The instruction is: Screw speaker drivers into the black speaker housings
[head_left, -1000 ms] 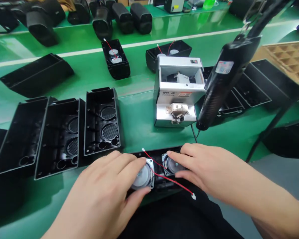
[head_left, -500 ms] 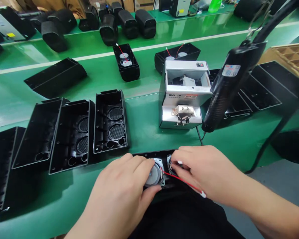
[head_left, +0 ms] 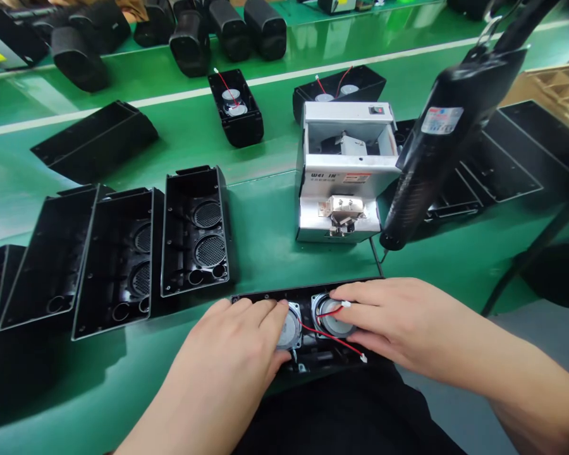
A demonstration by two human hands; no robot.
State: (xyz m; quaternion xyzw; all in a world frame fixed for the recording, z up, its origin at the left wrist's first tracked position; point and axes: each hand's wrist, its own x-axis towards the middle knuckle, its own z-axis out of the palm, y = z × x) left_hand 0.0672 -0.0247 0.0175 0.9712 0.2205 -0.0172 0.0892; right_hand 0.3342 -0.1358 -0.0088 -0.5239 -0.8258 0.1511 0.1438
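Head view: the left hand (head_left: 232,347) is gripping the left speaker (head_left: 289,332), the right hand (head_left: 384,316) is gripping the right speaker (head_left: 334,325); both are sitting in a black box (head_left: 284,294), just nearside of the silver machine (head_left: 344,167).

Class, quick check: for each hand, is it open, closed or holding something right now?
Left hand: closed, gripping the left speaker.
Right hand: closed, gripping the right speaker.
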